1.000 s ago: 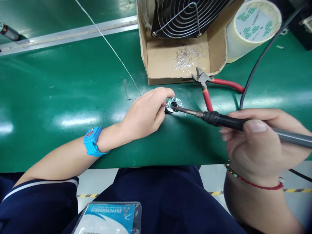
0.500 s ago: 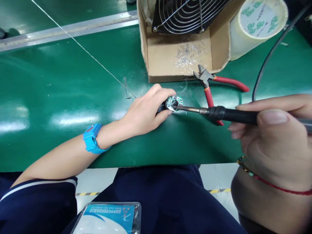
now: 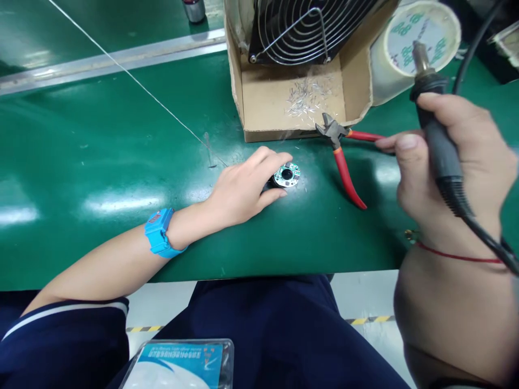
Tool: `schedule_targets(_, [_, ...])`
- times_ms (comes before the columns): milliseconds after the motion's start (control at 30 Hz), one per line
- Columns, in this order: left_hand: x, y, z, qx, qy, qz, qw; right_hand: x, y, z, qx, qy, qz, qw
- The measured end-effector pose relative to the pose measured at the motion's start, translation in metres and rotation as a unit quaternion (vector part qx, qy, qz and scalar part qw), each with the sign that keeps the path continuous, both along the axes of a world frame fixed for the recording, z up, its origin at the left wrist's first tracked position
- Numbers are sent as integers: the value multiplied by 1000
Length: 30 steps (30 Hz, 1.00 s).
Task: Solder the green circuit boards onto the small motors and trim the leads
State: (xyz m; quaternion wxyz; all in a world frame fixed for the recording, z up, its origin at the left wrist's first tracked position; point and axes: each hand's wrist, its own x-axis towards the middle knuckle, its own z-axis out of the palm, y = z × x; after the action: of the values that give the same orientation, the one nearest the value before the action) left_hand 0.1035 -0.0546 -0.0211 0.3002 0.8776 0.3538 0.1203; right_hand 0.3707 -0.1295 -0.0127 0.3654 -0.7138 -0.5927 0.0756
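My left hand (image 3: 247, 186) is closed around a small black part topped by a round, ring-shaped circuit board (image 3: 292, 175) with a dark centre. Most of the black body is hidden under the fingers. A thin solder wire (image 3: 162, 102) runs from the upper left down to this hand. My right hand (image 3: 458, 156) grips the dark handle of a soldering iron (image 3: 440, 138), held up at the right with its tip pointing away from me. Between the hands lie side cutters (image 3: 344, 167) with red handles, jaws apart, one handle end close to my right fingers.
A cut-open cardboard box (image 3: 251, 102) holds a black fan (image 3: 300, 32) and many clipped wire ends (image 3: 306, 97). Beside it leans a large whitish roll (image 3: 381, 81) with a printed label. A metal strip (image 3: 121, 59) crosses the green table (image 3: 101, 146).
The soldering iron has left the circuit board; my right hand has swung it up and away to the right. My left hand still holds the part in nearly the same place.
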Motion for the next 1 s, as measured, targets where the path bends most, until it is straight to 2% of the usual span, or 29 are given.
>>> schedule_targets(100, [-1, 0, -1, -10, -23, -10, 1000, 1, 1, -12, 37, -47, 79, 995])
schedule_targets(200, [-4, -1, 0, -34, -70, -11, 997, 1, 1, -27, -1, -107, 117, 987])
schedule_targets(333, [-5, -1, 4, -61, -92, 9, 994, 2, 3, -32, -112, -149, 63, 981])
schedule_targets(433, [-6, -2, 7, -60, -97, 15, 993, 2, -6, -28, -71, -141, 64, 985])
schedule_targets(533, [-6, -4, 8, -45, -90, 16, 995, -3, -20, -21, -1, -147, 125, 981])
schedule_targets(733, [-6, -7, 12, -9, -50, 19, 999, -18, -30, -4, 2, -222, 244, 944])
schedule_targets(867, [-5, -8, 11, 40, -24, 13, 999, -20, -29, 4, -8, -261, 254, 931])
schedule_targets(1000, [-6, -6, 9, 76, -30, 9, 997, -24, -34, 12, 22, -297, 243, 923])
